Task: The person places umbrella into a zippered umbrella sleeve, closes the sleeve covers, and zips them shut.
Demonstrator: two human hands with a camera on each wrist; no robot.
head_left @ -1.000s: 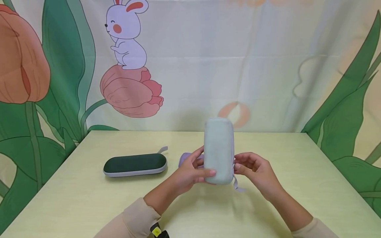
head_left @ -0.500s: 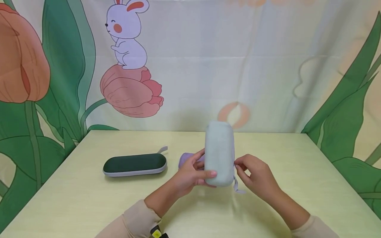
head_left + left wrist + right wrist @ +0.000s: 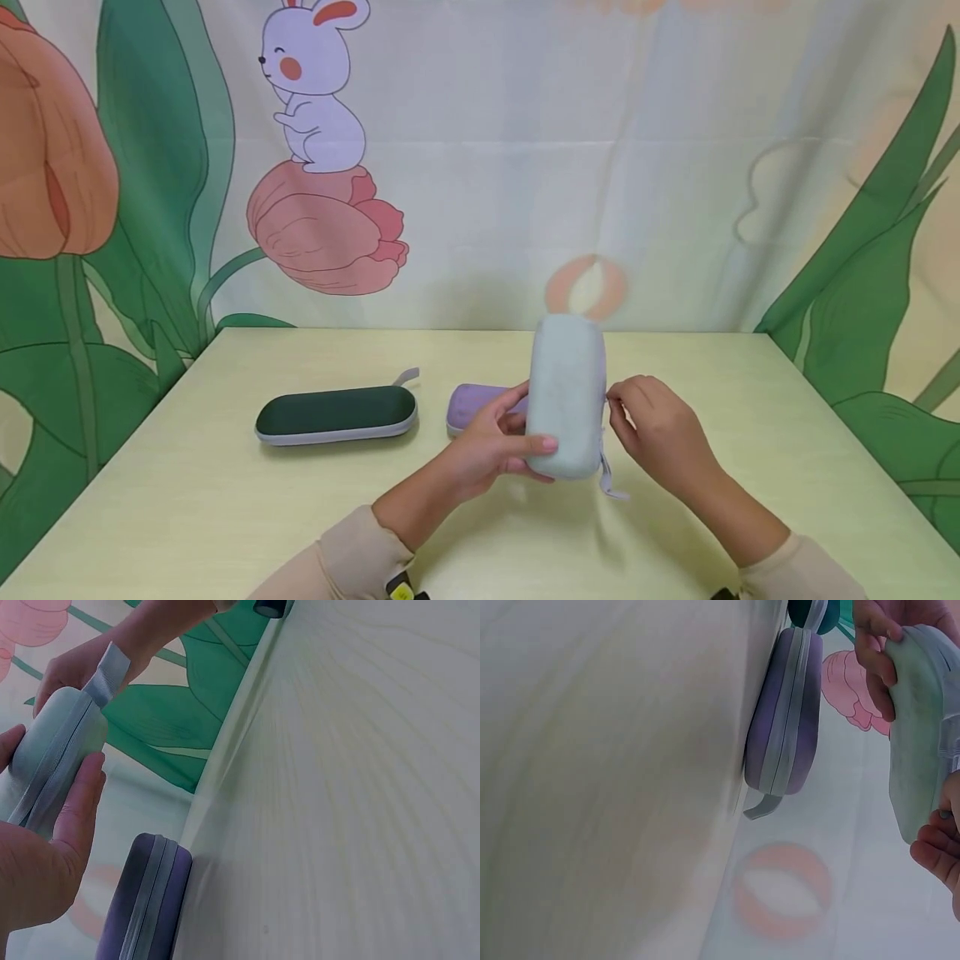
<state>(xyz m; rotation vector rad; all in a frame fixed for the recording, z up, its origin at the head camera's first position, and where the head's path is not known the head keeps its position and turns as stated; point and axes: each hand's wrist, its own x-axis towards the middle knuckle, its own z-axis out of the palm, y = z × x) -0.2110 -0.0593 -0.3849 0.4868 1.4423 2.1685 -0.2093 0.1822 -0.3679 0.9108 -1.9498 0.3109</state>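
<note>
A pale mint zippered pencil case (image 3: pixel 566 396) stands nearly upright above the table, leaning slightly. My left hand (image 3: pixel 491 446) grips its lower left side, thumb across the front face. At the case's right edge, my right hand (image 3: pixel 663 429) pinches at the zipper with thumb and forefinger; the pull itself is mostly hidden by the fingertips. A grey fabric loop (image 3: pixel 609 479) dangles from the lower right of the case. In the left wrist view, the zipper band (image 3: pixel 56 769) runs along the narrow side. Behind the left hand lies a purple case (image 3: pixel 472 404), partly covered.
To the left on the pale yellow table (image 3: pixel 187 508) lies a dark green case (image 3: pixel 337 412) with a light grey zipper edge and a fabric loop. A printed curtain (image 3: pixel 465 167) with a rabbit and tulips hangs behind the table's back edge.
The mint case has shifted a little right and down in my left hand, uncovering more of the purple case. My right hand has slid higher along the case's zipper edge.
</note>
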